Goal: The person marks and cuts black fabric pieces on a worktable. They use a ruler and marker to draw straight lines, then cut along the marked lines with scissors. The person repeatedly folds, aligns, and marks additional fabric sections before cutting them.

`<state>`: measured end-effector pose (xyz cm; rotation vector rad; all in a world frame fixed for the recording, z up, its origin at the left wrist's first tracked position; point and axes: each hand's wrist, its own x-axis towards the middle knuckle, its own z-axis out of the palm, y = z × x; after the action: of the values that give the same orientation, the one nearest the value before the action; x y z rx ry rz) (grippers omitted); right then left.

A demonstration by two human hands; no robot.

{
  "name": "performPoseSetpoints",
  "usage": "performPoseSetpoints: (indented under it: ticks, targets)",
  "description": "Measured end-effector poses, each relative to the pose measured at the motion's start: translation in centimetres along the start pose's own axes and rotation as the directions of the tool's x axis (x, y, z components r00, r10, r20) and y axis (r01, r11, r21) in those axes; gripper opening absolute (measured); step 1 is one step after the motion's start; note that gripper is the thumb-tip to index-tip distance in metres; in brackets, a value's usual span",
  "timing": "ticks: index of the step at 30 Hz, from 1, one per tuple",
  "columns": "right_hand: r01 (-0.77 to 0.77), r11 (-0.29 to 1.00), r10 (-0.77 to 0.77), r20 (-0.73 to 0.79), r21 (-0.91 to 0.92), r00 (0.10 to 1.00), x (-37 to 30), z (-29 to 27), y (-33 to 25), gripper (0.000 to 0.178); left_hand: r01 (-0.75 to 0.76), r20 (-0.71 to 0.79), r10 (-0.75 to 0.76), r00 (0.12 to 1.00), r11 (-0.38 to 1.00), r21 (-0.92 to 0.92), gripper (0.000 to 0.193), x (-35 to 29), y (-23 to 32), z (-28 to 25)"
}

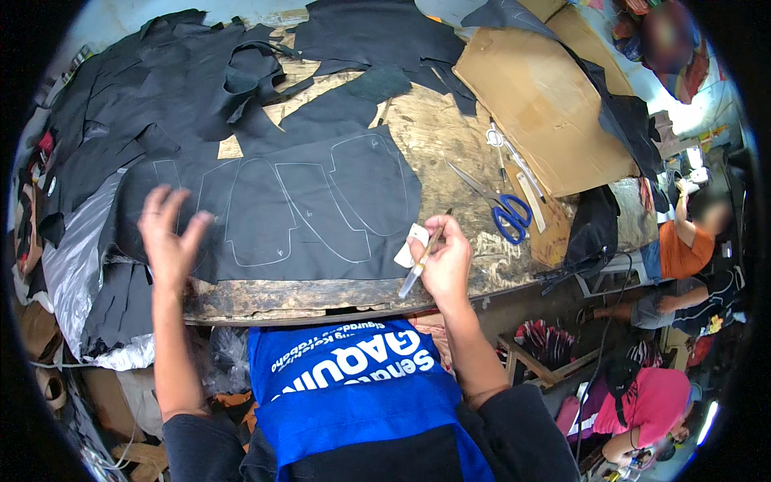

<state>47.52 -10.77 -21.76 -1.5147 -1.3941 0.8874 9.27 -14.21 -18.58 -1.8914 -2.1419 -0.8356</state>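
A sheet of black leather-like material (308,189) lies flat along the near edge of the wooden table. Several pattern shapes are outlined on it in thin pale lines. Over its left part hovers my left hand (169,237), slightly blurred, fingers spread and holding nothing. At the sheet's lower right corner, my right hand (450,261) grips a slim pen (411,279) with a translucent end pointing down toward me. Beside those fingers is a small white card-like piece (408,251); whether it is held too is hard to tell.
Blue-handled scissors (507,217) lie open right of the sheet on the worn wooden table (426,145). Brown cardboard (546,104) covers the far right. More black material (120,88) is heaped at the far left. Other people, one in an orange shirt (689,249), work at right.
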Motion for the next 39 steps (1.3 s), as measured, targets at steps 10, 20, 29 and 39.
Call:
performPoseSetpoints:
  ticks: [10,20,29,39]
  targets:
    - [-0.055,0.986,0.038,0.105,0.159,0.994,5.8,2.7,0.0,0.032,0.375,0.090,-0.453,0.887,0.820,0.432,0.060,5.2,-7.7,-5.6]
    - [0.265,0.955,-0.287,-0.186,-0.131,0.940,8.9,-6.4,-1.9,0.026,0.147,0.410,-0.129,0.903,0.989,-0.013,0.051,-0.2,0.2,-1.1]
    - [0.423,0.862,-0.482,0.190,0.280,0.855,3.1,-2.0,0.1,0.011,0.174,0.327,-0.153,0.933,0.984,-0.034,0.047,-1.7,0.3,0.3]
    - [0.570,0.822,-0.541,0.337,0.017,0.770,0.9,-3.6,1.8,0.022,0.038,0.064,-0.017,0.998,0.940,-0.340,0.027,-5.0,6.5,1.2]
